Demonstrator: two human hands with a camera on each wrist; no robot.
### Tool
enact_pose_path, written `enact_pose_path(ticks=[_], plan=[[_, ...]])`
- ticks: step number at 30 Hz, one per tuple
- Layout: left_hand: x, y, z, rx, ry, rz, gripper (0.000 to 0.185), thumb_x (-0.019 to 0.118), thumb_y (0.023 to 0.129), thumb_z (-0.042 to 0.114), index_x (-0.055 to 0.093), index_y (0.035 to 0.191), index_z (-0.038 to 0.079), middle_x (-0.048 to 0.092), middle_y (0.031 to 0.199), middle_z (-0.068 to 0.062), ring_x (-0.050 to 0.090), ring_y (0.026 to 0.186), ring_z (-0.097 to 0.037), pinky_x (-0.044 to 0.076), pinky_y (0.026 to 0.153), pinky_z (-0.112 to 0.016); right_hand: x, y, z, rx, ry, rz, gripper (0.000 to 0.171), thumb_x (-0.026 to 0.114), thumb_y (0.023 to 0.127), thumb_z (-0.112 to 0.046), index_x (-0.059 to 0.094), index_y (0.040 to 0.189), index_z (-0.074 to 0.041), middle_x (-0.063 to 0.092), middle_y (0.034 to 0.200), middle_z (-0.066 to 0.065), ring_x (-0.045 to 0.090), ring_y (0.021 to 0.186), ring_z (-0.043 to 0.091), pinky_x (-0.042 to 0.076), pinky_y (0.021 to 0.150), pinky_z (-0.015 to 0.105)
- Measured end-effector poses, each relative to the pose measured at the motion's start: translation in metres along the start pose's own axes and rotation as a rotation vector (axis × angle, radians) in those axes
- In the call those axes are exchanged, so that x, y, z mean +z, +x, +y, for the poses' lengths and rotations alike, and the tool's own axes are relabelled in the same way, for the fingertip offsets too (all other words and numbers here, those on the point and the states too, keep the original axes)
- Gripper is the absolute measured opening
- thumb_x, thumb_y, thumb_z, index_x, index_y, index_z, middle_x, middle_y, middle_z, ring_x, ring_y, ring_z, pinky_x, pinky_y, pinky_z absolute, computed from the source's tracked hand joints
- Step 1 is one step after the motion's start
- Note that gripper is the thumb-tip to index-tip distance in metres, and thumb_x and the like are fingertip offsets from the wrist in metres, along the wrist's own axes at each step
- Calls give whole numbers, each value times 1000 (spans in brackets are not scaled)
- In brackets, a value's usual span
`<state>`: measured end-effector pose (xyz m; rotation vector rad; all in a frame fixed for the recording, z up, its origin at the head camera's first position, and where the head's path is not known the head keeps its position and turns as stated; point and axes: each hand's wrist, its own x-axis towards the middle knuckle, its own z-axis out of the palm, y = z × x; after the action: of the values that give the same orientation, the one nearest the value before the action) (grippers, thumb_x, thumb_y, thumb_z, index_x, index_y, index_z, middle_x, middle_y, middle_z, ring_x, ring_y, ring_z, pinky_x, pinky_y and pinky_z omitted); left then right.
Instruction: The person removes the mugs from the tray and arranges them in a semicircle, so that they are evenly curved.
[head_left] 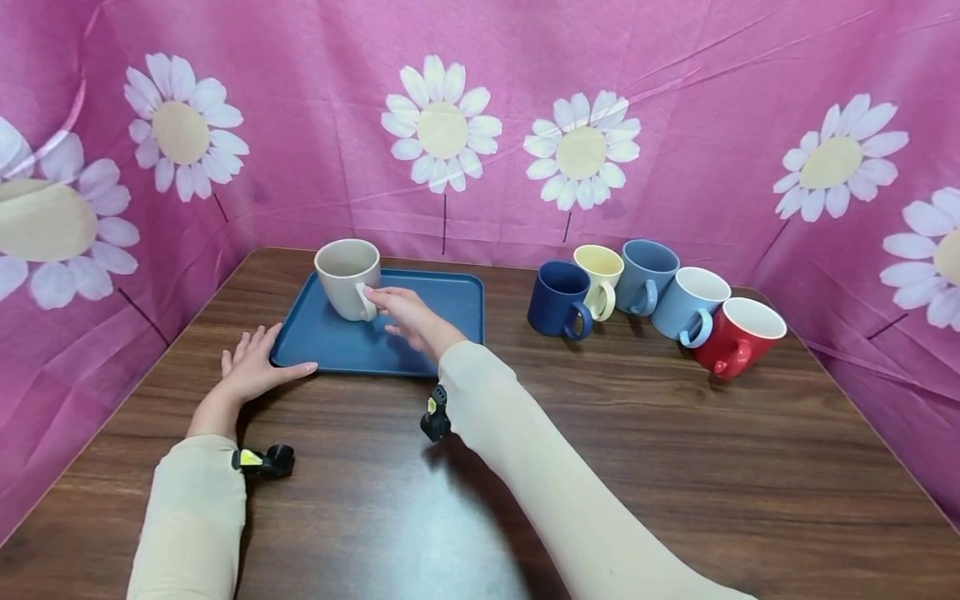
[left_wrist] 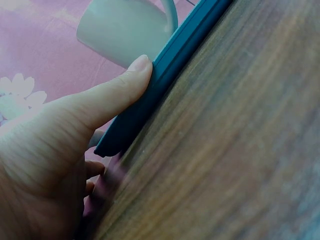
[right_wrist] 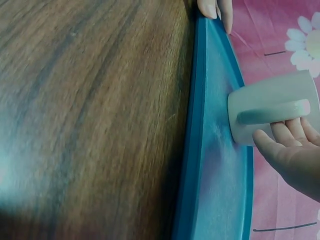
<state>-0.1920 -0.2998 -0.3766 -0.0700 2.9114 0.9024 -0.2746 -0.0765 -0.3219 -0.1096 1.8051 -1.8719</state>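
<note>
A light grey mug (head_left: pixel 347 279) stands upright on the left half of a blue tray (head_left: pixel 420 354), its handle facing toward me. My right hand (head_left: pixel 408 315) holds that handle, thumb at its top; in the right wrist view some fingers pass behind the handle (right_wrist: pixel 267 114) while the lowest finger stays apart from it. Across the tray's near left corner lies my left hand (head_left: pixel 255 364), with fingers spread along the left side. Its thumb (left_wrist: pixel 117 97) rests against the near rim in the left wrist view; the other fingers are partly hidden behind the corner.
Toward the back right of the brown wooden table (head_left: pixel 600 467) stand a dark blue mug (head_left: pixel 557 297), a yellow mug (head_left: pixel 597 268), a grey-blue mug (head_left: pixel 645 271), a light blue mug (head_left: pixel 682 307) and a red mug (head_left: pixel 731 342). A pink flowered cloth (head_left: pixel 315 125) hangs behind and beside the table.
</note>
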Motion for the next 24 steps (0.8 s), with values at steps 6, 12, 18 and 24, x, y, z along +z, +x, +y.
enact_pose_path(ticks=[6, 12, 18, 24], plan=[[-1, -1, -1, -3, -11, -1, 103, 58, 71, 57, 3, 137, 1, -2, 135, -33, -11, 121, -46, -12, 87, -62, -3, -3, 2, 24, -14, 6, 43, 57, 84, -27, 51, 117, -1, 53, 107, 3, 40, 110, 22, 35, 89, 41], [2, -1, -1, -3, -10, -12, 103, 57, 71, 57, 3, 137, 0, -2, 135, -34, -11, 121, -47, -12, 87, -63, -6, -5, 10, 2, -101, 6, 34, 53, 87, -23, 58, 102, 7, 56, 90, 15, 53, 96, 26, 39, 86, 41], [2, -1, -1, 3, -12, 3, 103, 58, 71, 56, 4, 137, 0, -2, 135, -34, -10, 121, -47, -12, 87, -62, -8, -13, 10, -1, -150, 3, 29, 49, 89, -17, 59, 96, 9, 57, 86, 16, 55, 79, 24, 41, 82, 43], [1, -1, -1, 3, -12, 0, 103, 58, 71, 56, 3, 137, 0, -2, 135, -34, -10, 121, -47, -12, 87, -62, -14, -23, 7, 13, -132, 6, 24, 50, 88, -13, 60, 87, 9, 52, 68, 10, 49, 61, 16, 40, 82, 45]])
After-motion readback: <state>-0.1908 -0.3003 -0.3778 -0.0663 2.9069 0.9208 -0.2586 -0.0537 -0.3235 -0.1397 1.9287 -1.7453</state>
